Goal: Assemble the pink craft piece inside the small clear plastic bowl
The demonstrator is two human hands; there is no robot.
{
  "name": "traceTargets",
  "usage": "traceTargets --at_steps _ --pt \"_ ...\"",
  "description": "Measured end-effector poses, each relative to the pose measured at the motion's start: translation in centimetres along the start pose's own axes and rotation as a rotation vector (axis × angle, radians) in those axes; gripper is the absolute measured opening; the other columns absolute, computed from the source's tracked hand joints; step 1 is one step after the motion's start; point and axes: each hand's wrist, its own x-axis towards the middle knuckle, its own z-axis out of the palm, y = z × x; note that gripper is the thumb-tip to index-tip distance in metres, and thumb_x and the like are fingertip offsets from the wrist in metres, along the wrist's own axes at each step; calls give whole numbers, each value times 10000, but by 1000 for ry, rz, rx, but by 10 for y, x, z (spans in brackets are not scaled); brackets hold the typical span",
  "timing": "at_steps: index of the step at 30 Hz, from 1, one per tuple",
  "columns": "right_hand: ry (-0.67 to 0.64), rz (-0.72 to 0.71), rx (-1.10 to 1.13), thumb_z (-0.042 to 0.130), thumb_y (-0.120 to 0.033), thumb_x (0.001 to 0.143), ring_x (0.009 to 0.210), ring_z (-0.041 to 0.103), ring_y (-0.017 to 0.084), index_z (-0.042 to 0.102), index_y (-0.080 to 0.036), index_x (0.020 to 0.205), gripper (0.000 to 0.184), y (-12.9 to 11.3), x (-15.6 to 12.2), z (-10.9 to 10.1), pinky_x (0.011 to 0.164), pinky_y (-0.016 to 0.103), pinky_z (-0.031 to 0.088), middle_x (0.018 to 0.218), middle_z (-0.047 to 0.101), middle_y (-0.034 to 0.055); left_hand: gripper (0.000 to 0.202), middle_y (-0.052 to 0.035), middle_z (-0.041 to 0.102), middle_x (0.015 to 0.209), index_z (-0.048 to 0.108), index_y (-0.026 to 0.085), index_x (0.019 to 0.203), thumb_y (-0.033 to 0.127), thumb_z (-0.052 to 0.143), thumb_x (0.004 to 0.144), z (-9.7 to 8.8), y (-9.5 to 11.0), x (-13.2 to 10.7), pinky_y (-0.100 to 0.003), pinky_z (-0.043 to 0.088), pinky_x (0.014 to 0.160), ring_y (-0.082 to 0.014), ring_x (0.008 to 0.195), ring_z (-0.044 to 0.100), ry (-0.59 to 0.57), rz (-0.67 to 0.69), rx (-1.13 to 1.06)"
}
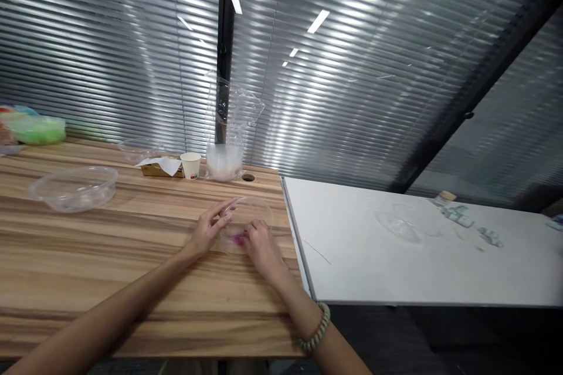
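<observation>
A small clear plastic bowl (253, 213) sits on the wooden table (109, 257) near its right edge, with something small and pink (240, 238) at its front. My left hand (210, 229) rests at the bowl's left rim, fingers stretched along it and touching it. My right hand (260, 247) lies at the bowl's front with its fingers curled over the pink thing. A beaded bracelet (317, 330) is on my right wrist.
A larger clear bowl (74, 187) stands at the left. At the back are a paper cup (190, 165), a brown box with white paper (159, 166), a plastic bag holding stacked containers (225, 134) and green packets (37, 128). A white table (417, 246) adjoins on the right with clear lids and small items.
</observation>
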Motion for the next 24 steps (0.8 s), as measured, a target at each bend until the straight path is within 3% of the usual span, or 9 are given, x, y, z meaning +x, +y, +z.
traceTargets --at_steps 5,14,19,24 --pt "-5 5 79 511 -56 850 923 543 174 674 -119 829 176 3 -1 -1 844 260 408 930 618 92 494 -98 643 1096 583 195 1224 436 566 794 0 1 -1 -271 483 667 -231 913 602 -11 7 10" --pt "-21 -27 -38 455 -9 847 934 551 204 631 -103 901 206 0 0 0 838 302 406 954 634 112 493 -92 630 1121 580 215 1229 435 566 788 -1 -1 1 -299 490 732 -229 902 601 -10 1 17" --pt "36 40 9 426 -54 888 825 570 190 597 -126 931 190 3 0 3 714 278 417 879 638 90 525 -102 634 1087 555 183 1251 439 551 793 -3 -8 2 -278 494 644 -189 782 586 1 -33 -47" --pt "39 -37 28 433 15 838 939 549 197 605 -130 984 268 4 -1 1 806 291 417 972 639 94 559 -117 622 1087 523 152 1274 440 553 795 -3 -12 3 -259 486 602 -183 775 568 -14 -67 -98"
